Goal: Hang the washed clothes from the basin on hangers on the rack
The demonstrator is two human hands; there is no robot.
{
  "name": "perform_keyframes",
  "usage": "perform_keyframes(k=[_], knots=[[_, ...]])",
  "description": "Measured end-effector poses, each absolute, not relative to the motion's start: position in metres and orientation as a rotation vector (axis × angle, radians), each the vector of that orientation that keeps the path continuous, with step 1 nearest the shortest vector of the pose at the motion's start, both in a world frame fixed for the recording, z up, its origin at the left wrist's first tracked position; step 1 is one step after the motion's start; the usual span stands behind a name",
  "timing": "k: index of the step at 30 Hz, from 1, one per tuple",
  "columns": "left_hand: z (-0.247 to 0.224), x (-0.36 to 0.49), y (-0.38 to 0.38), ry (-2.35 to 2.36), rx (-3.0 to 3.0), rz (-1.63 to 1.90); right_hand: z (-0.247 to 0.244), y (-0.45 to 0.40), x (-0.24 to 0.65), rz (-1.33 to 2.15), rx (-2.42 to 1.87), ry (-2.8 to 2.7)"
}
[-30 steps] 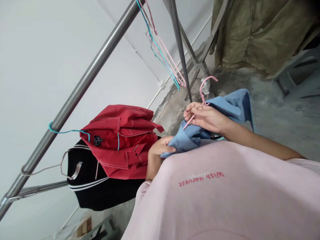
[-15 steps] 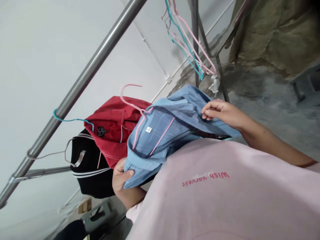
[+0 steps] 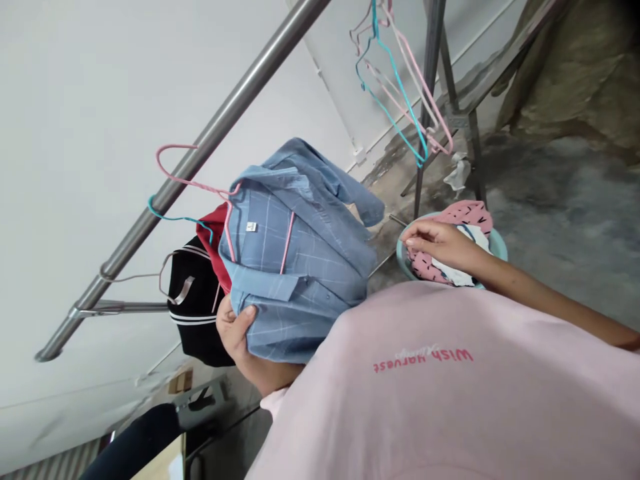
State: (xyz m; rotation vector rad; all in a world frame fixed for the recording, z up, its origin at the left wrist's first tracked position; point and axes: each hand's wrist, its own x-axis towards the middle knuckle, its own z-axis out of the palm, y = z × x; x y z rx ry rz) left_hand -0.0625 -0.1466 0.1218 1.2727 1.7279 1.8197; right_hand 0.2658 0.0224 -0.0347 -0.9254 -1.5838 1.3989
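jacket (image 3: 217, 261) behind shirt (image 3: 320, 257), clothes (image 3: 465, 212) in basin (image 3: 501, 250)

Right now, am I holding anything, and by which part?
Your left hand holds the blue checked fabric shirt by one shoulder, beside the collar. Your right hand, over the round pale-green plastic basin, appears empty.
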Motion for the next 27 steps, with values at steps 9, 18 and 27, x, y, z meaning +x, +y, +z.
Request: perform_keyframes(k=[9,18,27], knots=[[0.12,-0.055,-0.089,1.627,1.27,1.973,-0.063,0.014,0.273,1.357,-0.893,-1.518],[0.116,-0.016,-0.061,1.419,1.226,2.152,-0.072,0.011,0.276,1.3,-0.852,-1.455],[0.081,-0.011,-0.065,1.495,1.093,2.166,-0.077,0.011,0.28,1.34,-0.877,-1.432]])
